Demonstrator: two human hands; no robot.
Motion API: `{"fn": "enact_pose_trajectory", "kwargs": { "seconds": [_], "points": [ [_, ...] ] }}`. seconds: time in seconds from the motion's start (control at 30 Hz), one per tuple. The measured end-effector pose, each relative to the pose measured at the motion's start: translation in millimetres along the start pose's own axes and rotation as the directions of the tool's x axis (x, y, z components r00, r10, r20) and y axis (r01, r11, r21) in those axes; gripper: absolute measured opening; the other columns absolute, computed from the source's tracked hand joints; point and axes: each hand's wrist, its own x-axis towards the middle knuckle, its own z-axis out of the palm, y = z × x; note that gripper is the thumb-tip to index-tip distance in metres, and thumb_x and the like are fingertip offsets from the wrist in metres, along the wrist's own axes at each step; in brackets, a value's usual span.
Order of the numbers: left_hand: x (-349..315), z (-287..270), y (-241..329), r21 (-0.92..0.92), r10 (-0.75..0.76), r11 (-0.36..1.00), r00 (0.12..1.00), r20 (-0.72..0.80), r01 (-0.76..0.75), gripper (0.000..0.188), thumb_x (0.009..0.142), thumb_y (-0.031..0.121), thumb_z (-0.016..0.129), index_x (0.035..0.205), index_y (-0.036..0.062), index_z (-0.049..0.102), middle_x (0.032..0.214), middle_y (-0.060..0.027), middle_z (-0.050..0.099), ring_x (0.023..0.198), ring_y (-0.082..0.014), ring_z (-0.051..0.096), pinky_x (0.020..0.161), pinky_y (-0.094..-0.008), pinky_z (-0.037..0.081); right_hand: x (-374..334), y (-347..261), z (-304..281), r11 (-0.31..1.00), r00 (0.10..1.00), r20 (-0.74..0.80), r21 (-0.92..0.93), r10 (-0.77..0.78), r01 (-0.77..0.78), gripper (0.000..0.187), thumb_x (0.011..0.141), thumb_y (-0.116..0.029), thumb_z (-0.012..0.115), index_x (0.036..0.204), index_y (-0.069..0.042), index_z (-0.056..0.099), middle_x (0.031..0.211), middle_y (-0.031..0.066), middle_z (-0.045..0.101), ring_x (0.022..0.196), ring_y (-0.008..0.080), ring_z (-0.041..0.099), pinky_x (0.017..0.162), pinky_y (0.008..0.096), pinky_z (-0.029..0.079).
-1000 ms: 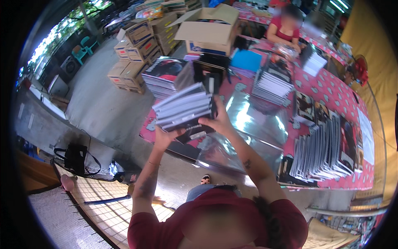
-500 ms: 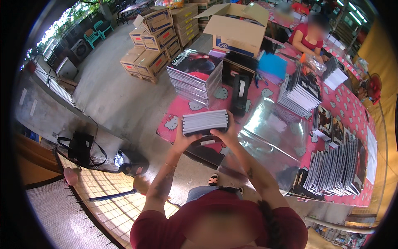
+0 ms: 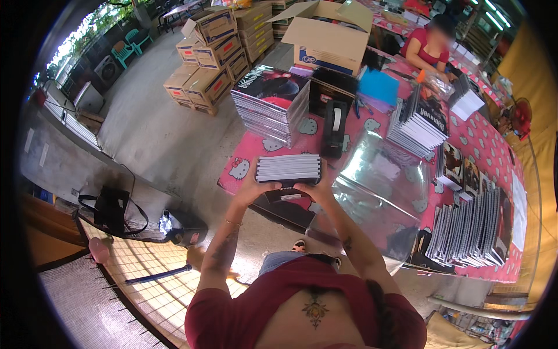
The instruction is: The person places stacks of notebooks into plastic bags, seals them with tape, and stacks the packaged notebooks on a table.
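Left hand [image 3: 251,189] and right hand [image 3: 320,188] share a snug grip on a notebook stack [image 3: 289,167], apparently squaring it; moving it needs even pressure.

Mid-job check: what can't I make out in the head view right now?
All in the head view:
Grip of the left hand and right hand behind the held booklets: the booklets block it.
Lower contents of the open carton: hidden by its walls and front flap.
Person in red at the top: cut off by the upper edge.

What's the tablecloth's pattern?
The tablecloth is pink with white cartoon cat heads, clearest in the head view.
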Motion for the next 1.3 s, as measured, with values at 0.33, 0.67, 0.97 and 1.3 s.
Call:
{"fn": "enact_pose_trajectory", "kwargs": {
  "seconds": [0.33,0.67,0.97,1.3],
  "points": [
    [-11.0,68.6,82.8,0.858,0.434,0.167,0.818,0.378,-0.485,0.107,0.070,0.041,0.084,0.149,-0.0048,0.027,0.152,-0.0307,0.029,0.144,-0.0419,0.027,0.117,-0.0513,0.023,-4.4,-21.6,-10.2,0.974,0.964,0.138,-0.016,0.228,-0.228,0.092,0.060,-0.021,0.095,0.132,-0.003,0.042,0.117,0.0120,0.063,0.108,0.0216,0.063,0.094,0.0359,0.050],
    [15.7,55.0,87.8,0.937,0.099,0.109,0.942,0.321,-0.331,0.092,0.064,0.045,0.086,0.131,-0.0018,0.045,0.116,-0.0235,0.059,0.110,-0.0406,0.059,0.093,-0.0498,0.046,6.6,-21.3,-19.8,0.978,0.973,0.164,-0.153,0.164,-0.139,0.101,0.054,-0.031,0.096,0.136,0.001,0.046,0.121,0.0185,0.063,0.112,0.0285,0.062,0.097,0.0378,0.047],
    [7.5,118.1,98.2,0.678,0.158,0.725,0.987,0.011,-0.123,0.060,0.069,0.042,0.088,0.101,-0.0017,0.062,0.094,-0.0183,0.071,0.084,-0.0284,0.071,0.071,-0.0350,0.055,-68.5,-82.2,-126.0,0.936,0.881,-0.345,-0.013,0.325,-0.351,0.089,0.070,-0.038,0.087,0.137,0.003,0.045,0.140,0.0195,0.046,0.133,0.0310,0.043,0.107,0.0461,0.038],
    [49.5,291.8,-15.1,0.330,-0.285,0.909,0.957,0.048,0.254,0.069,0.072,0.061,0.076,0.099,-0.0022,0.072,0.089,-0.0127,0.072,0.086,-0.0262,0.070,0.075,-0.0381,0.054,-166.2,-76.2,-286.3,0.684,0.589,-0.354,0.290,0.726,-0.669,0.056,0.086,-0.047,0.073,0.111,0.003,0.063,0.086,0.0028,0.064,0.067,0.0069,0.057,0.053,0.0220,0.041]
  ]
}}
